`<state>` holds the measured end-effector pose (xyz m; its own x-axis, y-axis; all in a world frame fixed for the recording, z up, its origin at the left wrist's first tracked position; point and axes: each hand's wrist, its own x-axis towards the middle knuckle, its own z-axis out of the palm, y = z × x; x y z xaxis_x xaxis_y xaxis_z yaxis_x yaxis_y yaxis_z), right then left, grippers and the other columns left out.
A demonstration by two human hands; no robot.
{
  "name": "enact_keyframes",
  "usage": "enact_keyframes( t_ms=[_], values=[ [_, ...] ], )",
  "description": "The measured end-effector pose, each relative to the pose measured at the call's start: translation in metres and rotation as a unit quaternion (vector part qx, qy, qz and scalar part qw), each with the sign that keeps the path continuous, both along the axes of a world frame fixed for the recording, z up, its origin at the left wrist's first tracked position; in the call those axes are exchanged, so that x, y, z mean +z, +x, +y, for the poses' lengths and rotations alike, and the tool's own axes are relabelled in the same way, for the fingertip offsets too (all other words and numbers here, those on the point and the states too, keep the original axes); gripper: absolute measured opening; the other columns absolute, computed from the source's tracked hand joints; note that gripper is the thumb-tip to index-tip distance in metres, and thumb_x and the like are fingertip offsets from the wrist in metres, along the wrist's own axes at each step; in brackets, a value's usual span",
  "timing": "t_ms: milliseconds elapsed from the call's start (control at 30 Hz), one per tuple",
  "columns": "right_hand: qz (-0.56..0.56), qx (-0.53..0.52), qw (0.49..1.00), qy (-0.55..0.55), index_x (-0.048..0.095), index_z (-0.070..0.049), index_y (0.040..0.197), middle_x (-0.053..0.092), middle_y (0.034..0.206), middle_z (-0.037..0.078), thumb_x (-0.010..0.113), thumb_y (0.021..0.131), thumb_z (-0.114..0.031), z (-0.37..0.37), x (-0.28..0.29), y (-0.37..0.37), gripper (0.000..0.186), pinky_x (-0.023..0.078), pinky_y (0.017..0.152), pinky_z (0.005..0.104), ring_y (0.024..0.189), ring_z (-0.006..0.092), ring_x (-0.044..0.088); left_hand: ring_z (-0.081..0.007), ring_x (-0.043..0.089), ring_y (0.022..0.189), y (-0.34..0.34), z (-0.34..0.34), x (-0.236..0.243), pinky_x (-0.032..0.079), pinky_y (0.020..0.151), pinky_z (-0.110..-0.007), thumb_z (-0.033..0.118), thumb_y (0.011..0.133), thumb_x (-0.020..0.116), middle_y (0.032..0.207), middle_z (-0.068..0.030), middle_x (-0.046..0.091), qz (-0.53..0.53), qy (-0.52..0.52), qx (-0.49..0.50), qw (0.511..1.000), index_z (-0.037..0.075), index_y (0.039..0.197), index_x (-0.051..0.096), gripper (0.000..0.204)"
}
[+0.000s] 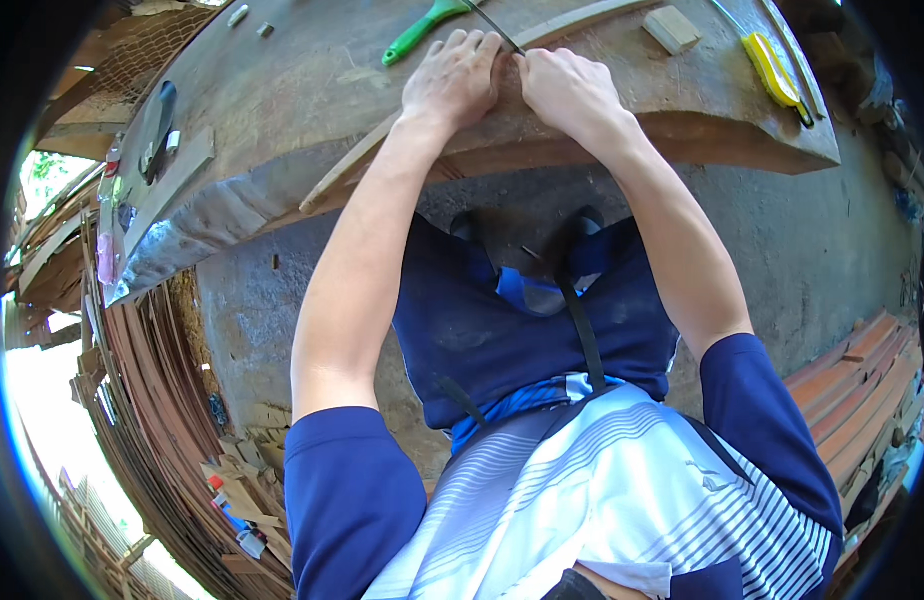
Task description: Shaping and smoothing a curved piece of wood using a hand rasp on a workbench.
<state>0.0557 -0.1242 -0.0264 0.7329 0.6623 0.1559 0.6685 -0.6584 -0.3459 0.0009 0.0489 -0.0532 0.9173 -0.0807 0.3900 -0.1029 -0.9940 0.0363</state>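
Note:
A long, narrow wooden strip (354, 163) runs slantwise across the workbench top, its near end jutting past the front edge. My left hand (450, 85) is bent over this strip, fingers closed down on it. Beside it, almost touching, my right hand (574, 95) is curled closed. A thin dark metal rod or blade (498, 27) comes down from the top edge and ends between my hands, at the right thumb. What lies under my palms is hidden. Just beyond my left hand is a green-handled tool (418, 36), its far part cut off by the frame.
On the workbench (292, 90) lie a wooden block (672, 30), a yellow-handled tool (773, 70) at the right and a dark tool (160, 130) at the left. Stacked boards (152, 370) stand at the left; more planks (857, 375) lie at the right.

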Motion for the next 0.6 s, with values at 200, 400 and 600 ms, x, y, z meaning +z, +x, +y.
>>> enact_keyframes(
  t_ms=[200,400,600],
  values=[
    [-0.002,-0.028,1.000,-0.015,0.065,-0.004,0.100,0.072,0.080,0.024,0.048,0.111,-0.030,-0.065,0.005,-0.056,0.033,0.057,0.070,0.0564,0.079,0.0449,0.072,-0.0372,0.062,0.115,0.009,0.011,0.015,0.049,0.100,-0.049,0.033,0.110,0.047,0.112,-0.0165,0.068,-0.003,-0.016,-0.002,1.000,0.008,0.115,0.058,0.028],
    [0.016,-0.043,0.996,-0.071,0.065,-0.003,0.093,0.072,0.076,0.025,0.048,0.111,-0.031,-0.105,0.033,-0.067,0.038,0.058,0.066,0.0542,0.072,0.0427,0.073,-0.0430,0.063,0.105,0.012,0.021,0.010,0.052,0.095,-0.050,0.022,0.102,0.054,0.112,-0.0253,0.065,-0.058,-0.034,-0.022,0.997,0.000,0.118,0.059,0.027],
    [0.039,-0.029,0.997,-0.058,0.071,-0.002,0.091,0.074,0.086,0.026,0.048,0.107,-0.025,-0.113,0.044,-0.015,0.036,0.060,0.078,0.0534,0.083,0.0441,0.074,-0.0442,0.061,0.110,0.011,0.020,-0.001,0.051,0.096,-0.051,0.028,0.108,0.048,0.118,-0.0265,0.064,0.009,-0.043,0.049,0.998,-0.003,0.120,0.059,0.035]
  ],
)
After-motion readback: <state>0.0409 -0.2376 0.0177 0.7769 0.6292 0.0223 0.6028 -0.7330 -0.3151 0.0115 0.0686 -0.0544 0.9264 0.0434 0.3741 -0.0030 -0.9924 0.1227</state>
